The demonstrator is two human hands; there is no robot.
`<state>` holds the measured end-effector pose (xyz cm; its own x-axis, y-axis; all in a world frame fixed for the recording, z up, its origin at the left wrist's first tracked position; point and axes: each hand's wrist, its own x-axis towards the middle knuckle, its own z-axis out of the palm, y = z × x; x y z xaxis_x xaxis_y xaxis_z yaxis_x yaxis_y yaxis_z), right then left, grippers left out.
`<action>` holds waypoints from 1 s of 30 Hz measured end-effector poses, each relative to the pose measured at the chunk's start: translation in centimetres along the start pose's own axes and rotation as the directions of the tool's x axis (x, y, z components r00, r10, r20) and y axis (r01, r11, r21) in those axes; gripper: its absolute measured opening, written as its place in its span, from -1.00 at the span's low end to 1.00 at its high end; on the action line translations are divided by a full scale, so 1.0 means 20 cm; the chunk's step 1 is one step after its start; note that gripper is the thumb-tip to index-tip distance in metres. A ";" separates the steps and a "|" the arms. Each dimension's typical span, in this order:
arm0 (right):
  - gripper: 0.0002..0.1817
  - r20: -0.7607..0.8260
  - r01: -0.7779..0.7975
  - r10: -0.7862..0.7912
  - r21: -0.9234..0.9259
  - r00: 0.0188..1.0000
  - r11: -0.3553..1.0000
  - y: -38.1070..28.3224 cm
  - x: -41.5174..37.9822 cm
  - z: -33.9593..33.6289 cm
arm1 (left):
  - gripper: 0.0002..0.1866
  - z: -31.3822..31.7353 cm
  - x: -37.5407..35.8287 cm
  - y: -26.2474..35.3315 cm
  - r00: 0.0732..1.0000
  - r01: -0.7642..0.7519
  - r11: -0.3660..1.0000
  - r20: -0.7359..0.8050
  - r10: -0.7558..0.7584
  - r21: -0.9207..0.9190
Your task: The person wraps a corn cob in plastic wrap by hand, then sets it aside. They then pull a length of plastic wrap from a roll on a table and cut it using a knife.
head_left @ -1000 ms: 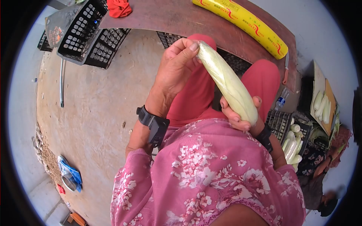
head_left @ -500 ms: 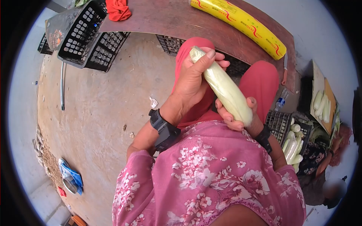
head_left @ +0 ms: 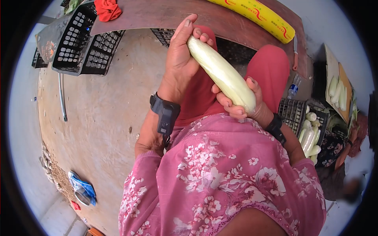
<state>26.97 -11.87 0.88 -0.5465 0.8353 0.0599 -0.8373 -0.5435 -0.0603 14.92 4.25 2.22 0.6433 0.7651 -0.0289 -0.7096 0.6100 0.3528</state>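
Note:
A long pale green squash [head_left: 222,72], glossy with clear film around it, lies tilted across both hands above my knees. My left hand [head_left: 180,55] is at its far upper end, palm against the tip and fingers curled partly behind it. Around the lower, thicker end my right hand [head_left: 259,107] is closed, thumb on one side and fingers on the other. Parts of both hands' fingers are hidden behind the squash.
Ahead, a low reddish-brown table [head_left: 157,17] holds a yellow film roll [head_left: 256,15], a red cloth [head_left: 107,10] and a knife [head_left: 295,55]. Black crates [head_left: 76,43] stand left. Right are a crate of wrapped squashes [head_left: 309,137], a bottle [head_left: 293,88] and another person [head_left: 332,155].
The squash and both hands have moved up and left. My left hand has shifted from gripping over the upper end with the thumb to lying along its tip.

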 end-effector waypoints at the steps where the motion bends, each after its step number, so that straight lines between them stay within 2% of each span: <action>1: -0.16 -0.047 0.012 -0.013 -0.023 0.999 1.000 0.00 0.00 0.00 | -0.76 -0.01 0.00 0.00 0.999 0.005 1.000 -0.053 -0.005 0.004; 4: -0.25 -0.263 -0.011 -0.027 -0.143 0.964 0.990 -0.04 -0.01 0.01 | -0.81 -0.08 0.02 0.03 0.985 0.017 0.999 -0.173 -0.012 0.028; 8: -0.36 -0.304 -0.019 -0.099 -0.363 0.948 0.932 -0.10 -0.02 -0.02 | -0.84 -0.13 0.04 0.06 0.970 0.011 0.998 -0.244 0.006 0.067; 14: -0.31 -0.297 0.016 -0.220 -0.563 0.929 0.827 -0.11 -0.02 0.03 | -0.87 -0.12 0.07 0.09 0.936 0.032 0.999 -0.350 -0.030 0.002; 17: -0.34 -0.287 0.030 -0.261 -0.619 0.922 0.785 -0.11 -0.03 0.07 | -0.88 -0.13 0.07 0.09 0.935 0.039 0.999 -0.353 -0.040 -0.011; 20: -0.25 -0.287 0.009 -0.349 -0.761 0.892 0.649 -0.10 -0.02 0.11 | -0.88 -0.13 0.07 0.10 0.916 0.014 0.999 -0.399 -0.028 -0.038; 23: -0.18 -0.243 -0.038 -0.489 -0.919 0.838 0.393 -0.09 -0.02 0.16 | -0.88 -0.18 0.10 0.12 0.917 0.036 0.993 -0.391 -0.078 -0.115; 26: -0.17 -0.227 -0.086 -0.476 -0.950 0.850 0.300 -0.10 -0.02 0.21 | -0.89 -0.18 0.10 0.12 0.911 0.062 0.986 -0.396 -0.120 -0.158; 30: -0.16 -0.141 -0.022 -0.543 -0.975 0.828 0.219 -0.10 -0.03 0.21 | -0.83 -0.16 0.10 0.12 0.887 0.066 0.969 -0.430 -0.167 -0.239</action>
<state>28.95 -11.63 5.16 0.0048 0.9983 -0.0581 -0.1538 -0.0567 -0.9865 13.48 7.94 -0.02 0.5653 0.6659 -0.4868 -0.7134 0.6910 0.1167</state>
